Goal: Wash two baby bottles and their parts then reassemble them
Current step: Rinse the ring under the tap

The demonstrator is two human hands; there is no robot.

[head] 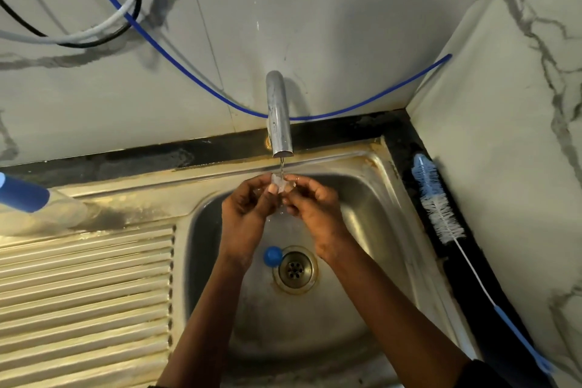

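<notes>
Marble wall: directly behind the tap, and it turns a corner to the tap's right.

Steel sink: the basin sits directly below the tap. Its ribbed drainboard extends below and to the left of the tap.

Blue hose: sags along the wall and passes behind the tap.

Bottle brush: lies on the dark surface ledge to the right of the tap, white and blue bristles at the end nearer the tap, blue handle at the far end.

Baby bottle: lies on its side well to the left of the tap, at the top of the drainboard, partly cut off by the frame edge. It has a blue collar and a clear body.

Your left hand and right hand: both raised under the tap's spout, fingertips meeting.

Drain: straight below the tap, between your wrists. A round blue part touches its left rim.

Clear bottle part: pinched between the fingers of both your hands, just beneath the spout, in the thin water stream. Its exact shape is not resolvable.
</notes>
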